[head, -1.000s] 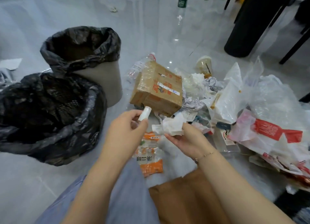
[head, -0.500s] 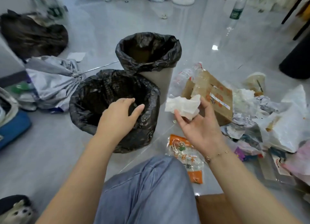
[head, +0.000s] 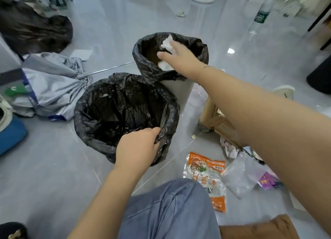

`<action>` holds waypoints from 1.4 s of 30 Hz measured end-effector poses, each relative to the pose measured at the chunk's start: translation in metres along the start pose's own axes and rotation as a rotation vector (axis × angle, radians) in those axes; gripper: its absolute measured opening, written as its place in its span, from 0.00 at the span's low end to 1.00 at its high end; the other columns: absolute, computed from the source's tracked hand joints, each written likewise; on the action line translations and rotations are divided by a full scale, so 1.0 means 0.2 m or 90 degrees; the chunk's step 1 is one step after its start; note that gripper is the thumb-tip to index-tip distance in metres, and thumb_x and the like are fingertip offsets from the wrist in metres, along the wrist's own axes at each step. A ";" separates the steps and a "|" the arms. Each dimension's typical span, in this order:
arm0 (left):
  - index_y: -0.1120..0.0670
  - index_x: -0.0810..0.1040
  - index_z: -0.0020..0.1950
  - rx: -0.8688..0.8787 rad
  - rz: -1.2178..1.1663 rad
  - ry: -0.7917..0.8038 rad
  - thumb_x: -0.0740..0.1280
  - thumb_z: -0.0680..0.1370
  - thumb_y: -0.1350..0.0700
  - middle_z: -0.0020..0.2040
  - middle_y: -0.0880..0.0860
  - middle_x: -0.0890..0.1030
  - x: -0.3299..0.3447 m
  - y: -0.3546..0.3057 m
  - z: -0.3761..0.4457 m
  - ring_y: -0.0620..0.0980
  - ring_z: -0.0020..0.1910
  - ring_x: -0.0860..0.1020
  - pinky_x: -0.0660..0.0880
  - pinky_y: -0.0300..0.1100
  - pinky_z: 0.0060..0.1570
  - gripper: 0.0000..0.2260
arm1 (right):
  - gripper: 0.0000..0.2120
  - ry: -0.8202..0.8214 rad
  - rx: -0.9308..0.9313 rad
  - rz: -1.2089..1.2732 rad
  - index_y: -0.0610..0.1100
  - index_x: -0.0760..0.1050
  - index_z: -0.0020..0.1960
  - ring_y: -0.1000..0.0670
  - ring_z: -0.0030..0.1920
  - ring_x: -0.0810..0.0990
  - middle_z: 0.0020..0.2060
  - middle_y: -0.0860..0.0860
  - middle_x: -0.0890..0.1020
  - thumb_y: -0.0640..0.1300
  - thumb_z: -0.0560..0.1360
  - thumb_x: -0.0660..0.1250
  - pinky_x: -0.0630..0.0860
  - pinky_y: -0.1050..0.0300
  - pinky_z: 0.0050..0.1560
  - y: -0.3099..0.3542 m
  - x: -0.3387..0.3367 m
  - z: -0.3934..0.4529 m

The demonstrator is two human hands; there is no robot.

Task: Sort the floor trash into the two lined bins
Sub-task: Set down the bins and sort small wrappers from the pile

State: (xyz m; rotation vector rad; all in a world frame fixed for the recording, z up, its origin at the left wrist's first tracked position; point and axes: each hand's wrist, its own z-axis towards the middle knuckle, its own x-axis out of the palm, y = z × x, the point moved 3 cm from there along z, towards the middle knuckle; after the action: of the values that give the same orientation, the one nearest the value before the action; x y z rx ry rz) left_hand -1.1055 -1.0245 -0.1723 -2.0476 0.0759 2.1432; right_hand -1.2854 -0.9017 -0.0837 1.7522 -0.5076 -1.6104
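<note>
So far left there's a dark bag (head: pixel 34 32) slumped on the floor (head: pixel 53 176), and below it a folded grey umbrella (head: pixel 53 84) lying flat, with a blue thing (head: pixel 10 133) poking in at the edge. Moving in, the near bin (head: pixel 100 131) with its black liner sits right in front of the person's knee (head: pixel 170 208), and the left hand (head: pixel 138 149) is at its front rim with fingers curled around a bunch of the liner plastic, properly gripping it. Just behind and touching it is the far bin (head: pixel 143 59), also black-lined, on a pale grey body. The right hand (head: pixel 180 58) is stretched out over that bin's mouth, fingers loose and spread, not really holding anything as far as I can see. A white tissue wad (head: pixel 167 43) is right by the fingertips over the opening, and another white tissue (head: pixel 164 65) shows under the palm inside the liner. Right of the bins the trash pile is mostly hidden by the forearm: a cardboard box (head: pixel 213 117), an orange snack packet (head: pixel 207 178) flat on the floor beside the knee, a clear plastic bag (head: pixel 241 174) touching it, and a clear bottle with a green label (head: pixel 260 13) way off at the back.
</note>
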 end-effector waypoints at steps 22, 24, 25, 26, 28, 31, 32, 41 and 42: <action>0.47 0.75 0.59 -0.157 -0.021 -0.003 0.59 0.81 0.50 0.49 0.52 0.81 -0.02 0.15 0.07 0.58 0.47 0.80 0.69 0.43 0.37 0.09 | 0.19 0.014 -0.235 -0.513 0.48 0.74 0.61 0.44 0.54 0.77 0.54 0.49 0.80 0.32 0.75 0.58 0.71 0.53 0.49 -0.27 -0.09 -0.55; 0.48 0.75 0.57 -0.160 -0.057 0.002 0.60 0.80 0.48 0.50 0.53 0.82 -0.04 0.13 0.07 0.58 0.48 0.80 0.72 0.44 0.38 0.09 | 0.17 0.005 -0.227 -0.484 0.48 0.75 0.62 0.46 0.56 0.77 0.55 0.50 0.81 0.35 0.77 0.59 0.70 0.57 0.49 -0.29 -0.11 -0.63; 0.47 0.75 0.60 -0.158 -0.079 0.000 0.61 0.80 0.46 0.53 0.53 0.82 -0.06 0.11 0.06 0.57 0.50 0.79 0.74 0.45 0.40 0.11 | 0.16 -0.001 -0.225 -0.461 0.49 0.75 0.62 0.48 0.57 0.77 0.56 0.51 0.81 0.37 0.77 0.60 0.70 0.58 0.52 -0.29 -0.12 -0.66; 0.46 0.72 0.65 -0.155 -0.092 0.002 0.63 0.79 0.43 0.58 0.51 0.80 -0.08 0.09 0.04 0.55 0.54 0.79 0.75 0.46 0.43 0.17 | 0.16 -0.009 -0.231 -0.435 0.50 0.76 0.64 0.49 0.60 0.76 0.58 0.52 0.81 0.40 0.78 0.62 0.69 0.58 0.58 -0.30 -0.13 -0.69; 0.46 0.64 0.74 -0.126 -0.077 -0.007 0.66 0.76 0.39 0.67 0.49 0.74 -0.13 0.04 0.01 0.54 0.62 0.74 0.75 0.49 0.52 0.29 | 0.20 -0.042 -0.225 -0.371 0.52 0.72 0.68 0.52 0.67 0.71 0.65 0.54 0.75 0.45 0.77 0.66 0.60 0.55 0.72 -0.30 -0.15 -0.76; 0.50 0.65 0.74 -0.061 -0.130 -0.123 0.70 0.74 0.45 0.69 0.50 0.71 -0.22 -0.10 -0.06 0.55 0.65 0.69 0.71 0.50 0.60 0.31 | 0.24 -0.124 -0.131 -0.137 0.54 0.70 0.70 0.58 0.70 0.66 0.69 0.57 0.71 0.48 0.75 0.69 0.58 0.60 0.72 -0.34 -0.24 -0.95; 0.51 0.68 0.72 -0.029 -0.184 -0.162 0.71 0.74 0.48 0.67 0.50 0.72 -0.25 -0.17 -0.10 0.54 0.65 0.69 0.69 0.49 0.62 0.28 | 0.23 -0.154 -0.094 -0.047 0.54 0.71 0.69 0.59 0.68 0.67 0.67 0.58 0.72 0.47 0.74 0.70 0.61 0.62 0.69 -0.37 -0.28 -1.03; 0.54 0.80 0.59 -0.062 -0.502 0.131 0.69 0.74 0.59 0.56 0.52 0.81 0.34 -0.73 -0.08 0.49 0.53 0.79 0.73 0.42 0.57 0.14 | 0.09 -0.235 0.304 0.129 0.46 0.81 0.53 0.54 0.50 0.79 0.48 0.53 0.82 0.40 0.75 0.64 0.74 0.58 0.51 -0.87 -0.13 -1.45; 0.55 0.79 0.58 -0.110 -0.488 0.151 0.69 0.74 0.60 0.56 0.54 0.81 0.44 -0.72 -0.06 0.52 0.54 0.79 0.73 0.41 0.56 0.13 | 0.10 -0.229 0.330 0.146 0.45 0.81 0.53 0.54 0.49 0.79 0.47 0.52 0.82 0.40 0.75 0.64 0.72 0.60 0.49 -0.92 -0.09 -1.49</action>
State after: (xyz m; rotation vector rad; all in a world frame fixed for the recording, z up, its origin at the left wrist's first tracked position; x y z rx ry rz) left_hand -1.0734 -0.8767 -0.2477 -1.9507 -0.7553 1.4698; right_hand -1.0283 -0.6965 -0.2057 1.6695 -1.3477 -1.7309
